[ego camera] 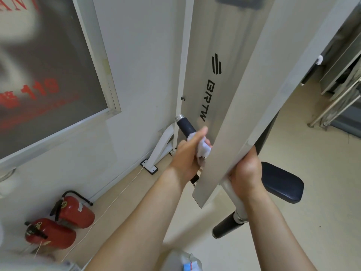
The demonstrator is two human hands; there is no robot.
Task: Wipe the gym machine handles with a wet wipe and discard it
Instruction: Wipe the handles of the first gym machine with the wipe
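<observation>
A white gym machine arm point(230, 106) slants down through the middle of the view. Its left handle point(184, 125) has a dark grip with a silver end cap. My left hand point(188, 151) is wrapped around that grip with a crumpled white wet wipe point(204, 148) pressed between palm and handle. My right hand point(247, 173) grips the machine's pale bar just under the arm's lower edge. Below it the right handle point(226, 225), also dark with a silver collar, sticks out toward me.
Two red fire extinguishers point(64, 222) lie on the floor by the white wall at lower left. A dark padded seat point(281, 182) sits right of my right hand. A wipes pack point(190, 262) shows at the bottom edge. A metal rack point(336, 100) stands far right.
</observation>
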